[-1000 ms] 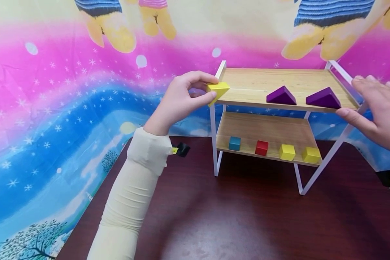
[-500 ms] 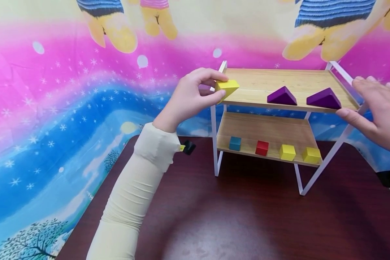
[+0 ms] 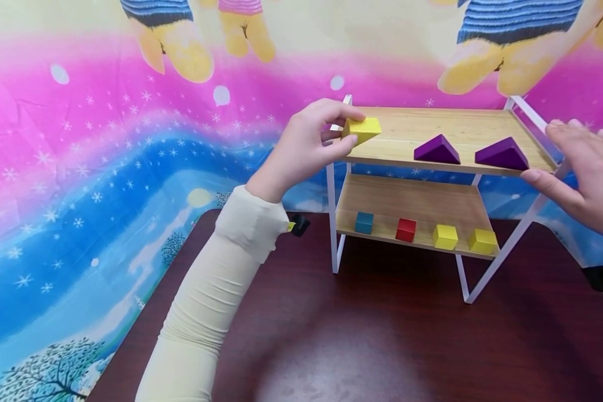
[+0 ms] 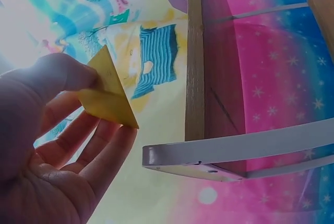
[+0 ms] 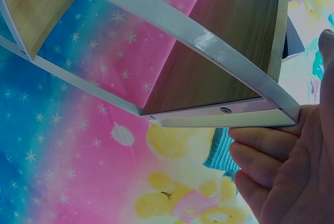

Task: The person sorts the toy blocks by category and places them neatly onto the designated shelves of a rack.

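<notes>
My left hand (image 3: 309, 137) pinches a yellow triangular block (image 3: 365, 127) between thumb and fingers, over the left front end of the upper shelf board (image 3: 402, 120). In the left wrist view the block (image 4: 108, 92) appears apart from the board edge (image 4: 194, 78). On that board, toward the right, sit two purple triangular blocks, one nearer the middle (image 3: 436, 151) and one near the right end (image 3: 502, 154). My right hand (image 3: 590, 173) rests at the rack's right side with fingers extended. In the right wrist view its fingers (image 5: 263, 143) touch the white frame (image 5: 282, 101).
The lower shelf board (image 3: 407, 195) bears a blue cube (image 3: 364, 223), a red cube (image 3: 406, 229) and two yellow cubes, one left (image 3: 445, 237) and one right (image 3: 482, 241). The white-framed rack stands on a dark red-brown table (image 3: 362, 335). A patterned cloth (image 3: 130, 139) hangs behind.
My left hand has moved rightward and slightly up with the yellow triangular block, from the upper board's left end to farther over it. My right hand has stayed in place.
</notes>
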Motion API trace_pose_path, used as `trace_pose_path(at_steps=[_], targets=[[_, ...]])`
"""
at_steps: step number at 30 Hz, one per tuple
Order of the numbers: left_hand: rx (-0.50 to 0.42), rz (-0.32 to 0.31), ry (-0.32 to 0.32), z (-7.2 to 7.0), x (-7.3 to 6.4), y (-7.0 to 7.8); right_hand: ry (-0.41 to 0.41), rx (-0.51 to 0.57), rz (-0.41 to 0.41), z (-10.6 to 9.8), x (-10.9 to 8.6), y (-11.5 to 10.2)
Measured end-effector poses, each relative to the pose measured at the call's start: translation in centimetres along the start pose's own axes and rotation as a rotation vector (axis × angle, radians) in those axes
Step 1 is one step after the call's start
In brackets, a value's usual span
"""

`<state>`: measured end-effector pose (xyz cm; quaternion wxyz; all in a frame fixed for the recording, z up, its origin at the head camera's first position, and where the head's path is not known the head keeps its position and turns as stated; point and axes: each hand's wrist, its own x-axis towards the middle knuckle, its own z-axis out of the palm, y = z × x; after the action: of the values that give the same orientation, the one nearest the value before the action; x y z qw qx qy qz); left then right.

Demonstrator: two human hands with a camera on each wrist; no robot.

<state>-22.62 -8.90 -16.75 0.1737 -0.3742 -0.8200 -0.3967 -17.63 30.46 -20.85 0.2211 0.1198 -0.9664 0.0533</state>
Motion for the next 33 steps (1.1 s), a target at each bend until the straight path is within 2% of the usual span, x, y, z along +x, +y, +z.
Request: trace_pose_path(at_steps=[12,18,25,33], targets=[[0.247,0.148,-0.053,0.4,0.8,0.5,0.017,0.003,-0.01,0.0,-0.1,0.2],[0.321,0.15,-0.083,0.7,0.9,0.7,0.005,-0.002,0.0,0.1,-0.1,0.1],[0.391,0.088,-0.163,1.0,1.1,0.9,0.01,0.0,-0.003,0.1,-0.1,-0.1],[0.434,0.115,-0.197,1.5,1.3,0.8,0.026,0.004,-0.018,0.1,0.0,0.0]])
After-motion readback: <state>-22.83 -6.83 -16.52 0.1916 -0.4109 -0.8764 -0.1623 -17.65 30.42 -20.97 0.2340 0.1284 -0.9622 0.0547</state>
